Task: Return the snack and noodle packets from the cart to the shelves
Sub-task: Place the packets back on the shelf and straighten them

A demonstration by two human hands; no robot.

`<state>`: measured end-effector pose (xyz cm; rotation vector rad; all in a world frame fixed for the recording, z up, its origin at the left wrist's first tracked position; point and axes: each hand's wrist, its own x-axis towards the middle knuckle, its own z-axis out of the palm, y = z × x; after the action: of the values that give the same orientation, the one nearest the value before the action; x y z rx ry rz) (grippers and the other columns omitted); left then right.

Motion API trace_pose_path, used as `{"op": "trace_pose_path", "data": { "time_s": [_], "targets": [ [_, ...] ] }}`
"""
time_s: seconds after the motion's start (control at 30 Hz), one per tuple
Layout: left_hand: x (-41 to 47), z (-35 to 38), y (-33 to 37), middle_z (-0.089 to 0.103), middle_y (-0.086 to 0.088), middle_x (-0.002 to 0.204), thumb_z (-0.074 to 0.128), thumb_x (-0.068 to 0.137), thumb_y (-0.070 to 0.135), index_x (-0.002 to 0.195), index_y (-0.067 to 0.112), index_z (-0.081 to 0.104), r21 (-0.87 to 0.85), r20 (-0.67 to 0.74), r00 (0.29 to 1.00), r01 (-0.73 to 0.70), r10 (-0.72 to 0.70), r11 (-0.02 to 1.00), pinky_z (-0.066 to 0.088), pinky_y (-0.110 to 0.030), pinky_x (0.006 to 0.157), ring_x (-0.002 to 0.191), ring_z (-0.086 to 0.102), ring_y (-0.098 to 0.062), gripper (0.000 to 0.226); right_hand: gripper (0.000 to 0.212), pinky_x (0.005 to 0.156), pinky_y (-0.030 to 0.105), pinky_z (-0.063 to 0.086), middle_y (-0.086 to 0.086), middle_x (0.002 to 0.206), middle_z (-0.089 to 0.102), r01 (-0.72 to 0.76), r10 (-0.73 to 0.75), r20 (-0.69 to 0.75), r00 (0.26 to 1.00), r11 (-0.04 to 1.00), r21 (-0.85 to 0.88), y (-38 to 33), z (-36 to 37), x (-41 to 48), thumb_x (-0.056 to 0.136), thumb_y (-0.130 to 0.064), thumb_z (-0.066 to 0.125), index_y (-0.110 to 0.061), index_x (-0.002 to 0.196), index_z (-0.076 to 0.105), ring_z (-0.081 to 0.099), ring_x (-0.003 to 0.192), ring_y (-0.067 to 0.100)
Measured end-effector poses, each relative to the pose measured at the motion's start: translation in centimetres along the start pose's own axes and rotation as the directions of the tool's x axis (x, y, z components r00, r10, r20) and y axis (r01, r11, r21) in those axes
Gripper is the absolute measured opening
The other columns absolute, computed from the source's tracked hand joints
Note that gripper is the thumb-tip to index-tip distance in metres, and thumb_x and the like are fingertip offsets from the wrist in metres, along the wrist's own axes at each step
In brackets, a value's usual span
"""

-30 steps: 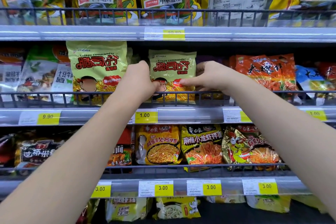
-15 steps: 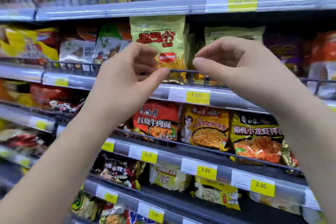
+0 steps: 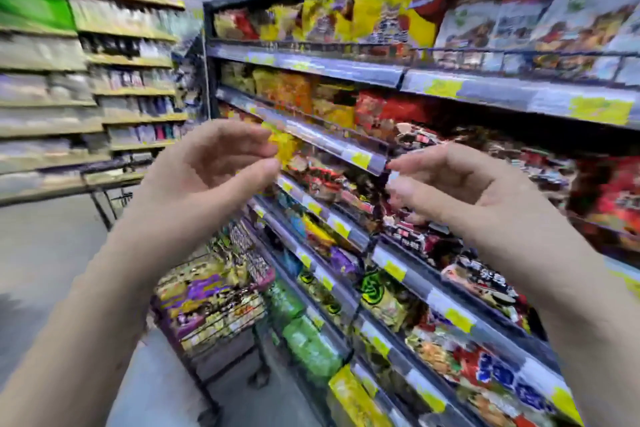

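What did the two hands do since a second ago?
Both hands came off the pale green snack packet standing behind the shelf's wire rail and drew back. The left hand and right hand are now loosely curled and hold nothing. The view swung left, so the black wire cart of packets now shows below. The stocked grey metal shelves stayed as they were.

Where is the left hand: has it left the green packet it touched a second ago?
Yes. The left hand has pulled back off the shelves and hangs before them, holding nothing.
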<state>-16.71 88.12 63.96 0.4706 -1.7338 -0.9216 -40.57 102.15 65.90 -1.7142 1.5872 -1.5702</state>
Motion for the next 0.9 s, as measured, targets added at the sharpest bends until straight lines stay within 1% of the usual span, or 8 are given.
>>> {"op": "trace_pose_path", "data": {
  "time_s": [0.07,0.17,0.27,0.3,0.4,0.47,0.67,0.9],
  "targets": [
    [-0.4,-5.5,-2.9,0.077,0.0,0.106,0.08,0.083,0.032,0.108,0.021,0.069,0.003,-0.031,0.999,0.04,-0.04,0.999,0.056,-0.039,0.097,0.1,0.073,-0.015,0.03,0.028,0.074,0.021,0.057,-0.001,0.091,0.079,-0.025,0.023,0.036,0.999,0.998,0.056,1.2,5.6,2.2,0.073,-0.037,0.077,-0.024,0.098,0.077,0.072,0.083,0.008],
    [-0.7,-12.9,-7.0,0.077,0.0,0.106,0.079,0.072,0.04,0.104,0.03,0.072,0.017,-0.038,0.996,0.083,-0.082,0.996,0.057,-0.031,0.094,0.101,0.073,-0.016,0.034,0.03,0.08,0.022,0.058,0.005,0.097,0.079,-0.056,0.046,0.087,0.995,0.993,0.107,3.0,13.9,5.6,0.074,-0.034,0.078,-0.022,0.101,0.077,0.074,0.088,0.014],
    [-0.5,-18.6,-10.6,0.077,-0.002,0.108,0.082,0.075,0.031,0.108,0.023,0.07,0.054,-0.065,0.988,0.147,-0.143,0.988,0.057,-0.025,0.091,0.104,0.073,-0.02,0.036,0.029,0.082,0.023,0.058,0.005,0.099,0.079,-0.104,0.082,0.139,0.987,0.982,0.16,4.4,20.8,8.6,0.076,-0.031,0.077,-0.019,0.103,0.076,0.075,0.092,0.022],
    [-0.4,-20.2,-11.7,0.076,-0.003,0.109,0.081,0.076,0.03,0.11,0.022,0.069,0.053,-0.073,0.984,0.169,-0.165,0.984,0.057,-0.026,0.092,0.106,0.072,-0.021,0.037,0.029,0.083,0.025,0.059,0.002,0.098,0.079,-0.12,0.092,0.166,0.982,0.979,0.167,4.9,22.8,9.5,0.076,-0.032,0.078,-0.021,0.103,0.076,0.075,0.093,0.021],
    [0.1,-24.3,-14.5,0.075,-0.004,0.114,0.086,0.07,0.05,0.114,0.021,0.069,0.033,-0.09,0.97,0.228,-0.224,0.973,0.057,-0.032,0.095,0.109,0.071,-0.023,0.056,0.027,0.091,0.04,0.061,0.001,0.101,0.078,-0.172,0.129,0.231,0.964,0.969,0.176,6.7,28.1,12.1,0.078,-0.035,0.079,-0.026,0.104,0.077,0.074,0.099,0.024],
    [0.5,-26.4,-16.5,0.075,-0.004,0.115,0.084,0.068,0.055,0.116,0.02,0.069,0.033,-0.114,0.957,0.273,-0.267,0.962,0.057,-0.036,0.096,0.11,0.071,-0.024,0.062,0.028,0.093,0.045,0.06,0.001,0.102,0.078,-0.188,0.137,0.255,0.957,0.964,0.189,8.2,31.2,13.9,0.077,-0.037,0.079,-0.027,0.103,0.077,0.074,0.1,0.024],
    [2.8,-30.0,-24.4,0.075,-0.007,0.114,0.079,0.081,0.026,0.117,0.014,0.067,0.024,-0.211,0.897,0.402,-0.388,0.915,0.053,-0.05,0.103,0.111,0.07,-0.027,0.04,0.027,0.09,0.036,0.059,-0.002,0.104,0.078,-0.242,0.156,0.357,0.921,0.947,0.213,14.2,38.7,20.4,0.08,-0.036,0.079,-0.028,0.106,0.076,0.074,0.1,0.016],
    [8.9,-33.1,-33.6,0.076,-0.009,0.113,0.077,0.077,0.026,0.119,0.008,0.066,-0.075,-0.332,0.789,0.525,-0.517,0.848,0.055,-0.048,0.1,0.113,0.069,-0.03,0.047,0.027,0.09,0.031,0.057,-0.011,0.105,0.078,-0.322,0.224,0.421,0.879,0.93,0.178,22.1,43.8,29.7,0.084,-0.034,0.08,-0.031,0.11,0.074,0.073,0.101,0.007]
  ]
}}
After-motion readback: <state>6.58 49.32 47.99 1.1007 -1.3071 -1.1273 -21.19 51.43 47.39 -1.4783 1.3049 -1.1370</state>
